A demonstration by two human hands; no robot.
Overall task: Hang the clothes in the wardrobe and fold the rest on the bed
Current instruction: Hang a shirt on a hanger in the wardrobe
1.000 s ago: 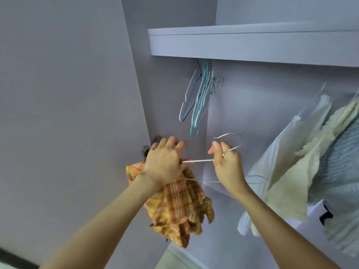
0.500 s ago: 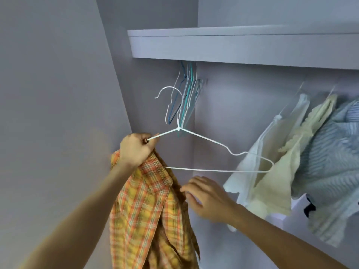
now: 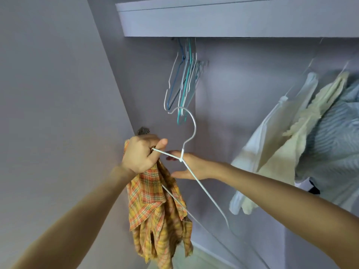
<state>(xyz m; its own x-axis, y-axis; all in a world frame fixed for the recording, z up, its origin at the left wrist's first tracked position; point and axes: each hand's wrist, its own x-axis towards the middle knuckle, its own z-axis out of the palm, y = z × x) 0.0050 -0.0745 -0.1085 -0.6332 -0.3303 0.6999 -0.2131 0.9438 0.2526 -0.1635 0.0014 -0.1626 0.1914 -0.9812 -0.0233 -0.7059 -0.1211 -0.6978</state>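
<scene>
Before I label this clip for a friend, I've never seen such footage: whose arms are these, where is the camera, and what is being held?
No machine here: a person wears a camera on the head, so both arms reach in from below. The view looks up into a wardrobe. The left hand grips a plaid shirt and one end of a white wire hanger. The right hand is open behind the hanger, fingers straight. Under the shelf hang empty hangers; pale garments hang to the right.
</scene>
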